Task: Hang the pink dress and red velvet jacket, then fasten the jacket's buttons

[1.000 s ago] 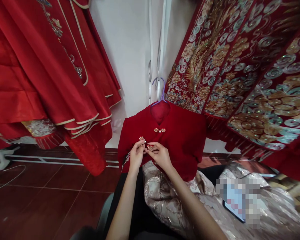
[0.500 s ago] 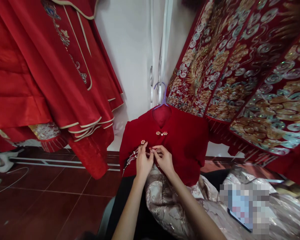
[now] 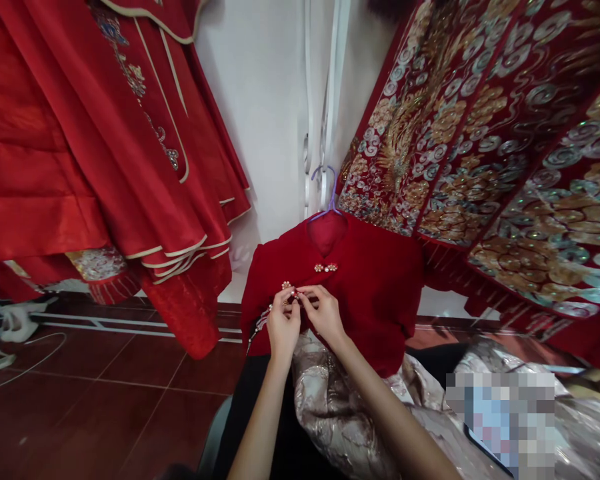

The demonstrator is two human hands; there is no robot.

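Note:
A dark red velvet garment (image 3: 380, 287) lies across my lap on a purple hanger (image 3: 333, 193). Near its neckline sits a beaded flower fastening (image 3: 325, 268). My left hand (image 3: 283, 323) is closed in a pinch at the front of the garment, just below a small beaded flower ornament (image 3: 286, 285). My right hand (image 3: 324, 312) pinches at the same spot, its fingertips meeting the left ones. Something small and red shows between the fingers, too small to name. A beaded tassel (image 3: 260, 323) hangs beside my left hand.
Red gowns (image 3: 180, 220) hang at the left and an embroidered red skirt (image 3: 445, 167) at the right. Shiny pale brocade fabric (image 3: 330, 400) covers my lap, with a phone (image 3: 490, 427), partly blurred, on it. White shoes (image 3: 17, 323) lie on the tiled floor (image 3: 105, 407).
My hands have shifted slightly left and up, toward the beaded flower ornament, and the left fingers are more curled. The whole view has moved a little.

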